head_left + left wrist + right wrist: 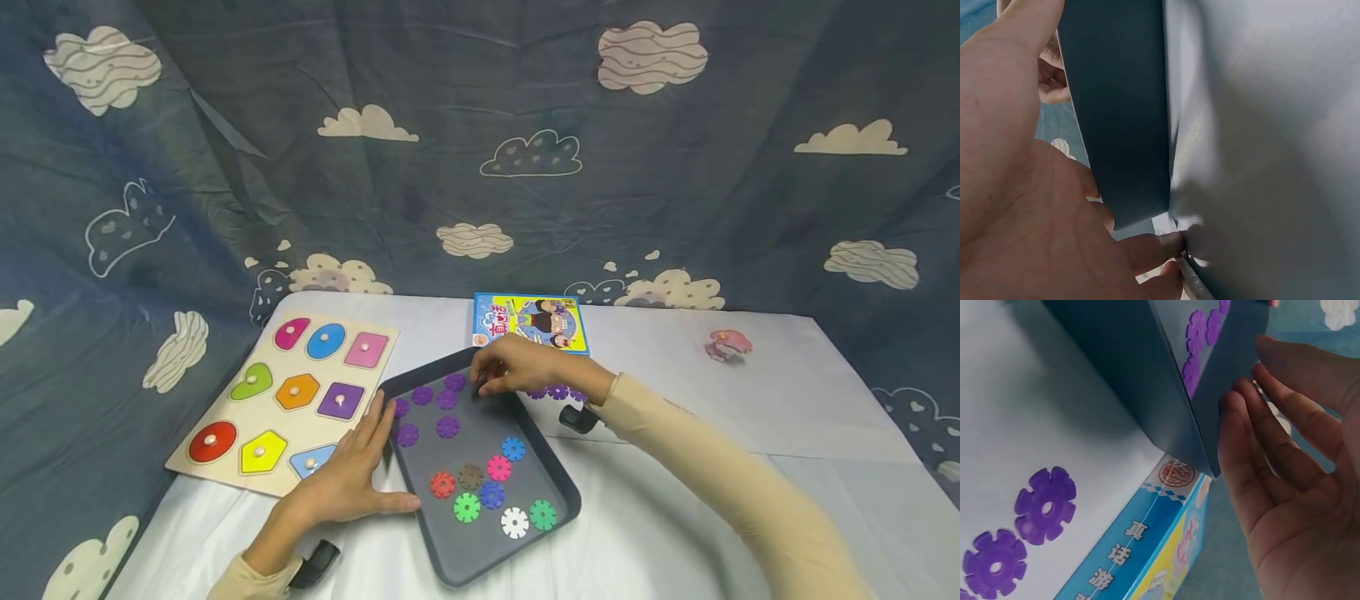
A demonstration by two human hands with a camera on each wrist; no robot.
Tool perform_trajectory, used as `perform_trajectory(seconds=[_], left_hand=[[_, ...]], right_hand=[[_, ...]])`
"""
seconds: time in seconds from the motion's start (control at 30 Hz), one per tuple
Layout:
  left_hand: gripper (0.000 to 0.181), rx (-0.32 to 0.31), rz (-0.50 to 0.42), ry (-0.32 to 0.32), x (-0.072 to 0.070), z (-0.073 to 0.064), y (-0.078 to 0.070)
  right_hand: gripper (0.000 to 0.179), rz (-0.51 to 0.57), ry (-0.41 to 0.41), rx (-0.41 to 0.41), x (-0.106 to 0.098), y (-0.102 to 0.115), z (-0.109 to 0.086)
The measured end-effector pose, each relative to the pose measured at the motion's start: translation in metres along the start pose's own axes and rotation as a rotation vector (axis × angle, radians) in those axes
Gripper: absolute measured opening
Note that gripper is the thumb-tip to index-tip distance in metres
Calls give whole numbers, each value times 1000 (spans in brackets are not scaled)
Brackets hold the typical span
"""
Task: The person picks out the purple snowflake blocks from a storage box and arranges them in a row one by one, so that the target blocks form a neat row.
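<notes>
Head view: A left hand (348,479), fingers straight, steadies a dark-grey rectangular tray (457,550); to its right, inside, lie notched purple plastic discs (447,427). The right hand (513,364), fingers loosely curved, shows nothing held, other purple discs (557,392) below its wrist. Uneven left-hand pressure could jolt the tray, scattering pieces.

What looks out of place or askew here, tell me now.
Several purple notched discs lie on the white surface outside the gray tray, near the blue-and-yellow box; odd, since other purple discs are inside the tray. The tray also sits at a slant. No damage is visible.
</notes>
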State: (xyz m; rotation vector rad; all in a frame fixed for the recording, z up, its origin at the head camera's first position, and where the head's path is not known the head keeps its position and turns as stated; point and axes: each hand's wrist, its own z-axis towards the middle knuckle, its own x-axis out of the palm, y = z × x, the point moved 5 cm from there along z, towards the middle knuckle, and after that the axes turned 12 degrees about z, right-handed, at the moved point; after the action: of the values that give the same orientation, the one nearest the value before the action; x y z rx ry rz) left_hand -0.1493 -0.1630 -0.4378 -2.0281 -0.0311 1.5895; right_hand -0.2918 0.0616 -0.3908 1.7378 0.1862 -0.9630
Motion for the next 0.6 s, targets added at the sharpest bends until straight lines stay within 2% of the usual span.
perform_trajectory(seconds=[0.3,0.6], left_hand=[[131,-10,2,8,0,1,1],[129,8,-3,6,-1,0,-1]], right_hand=[[19,28,132,69,8,0,28],[20,-26,191,113,24,0,48]])
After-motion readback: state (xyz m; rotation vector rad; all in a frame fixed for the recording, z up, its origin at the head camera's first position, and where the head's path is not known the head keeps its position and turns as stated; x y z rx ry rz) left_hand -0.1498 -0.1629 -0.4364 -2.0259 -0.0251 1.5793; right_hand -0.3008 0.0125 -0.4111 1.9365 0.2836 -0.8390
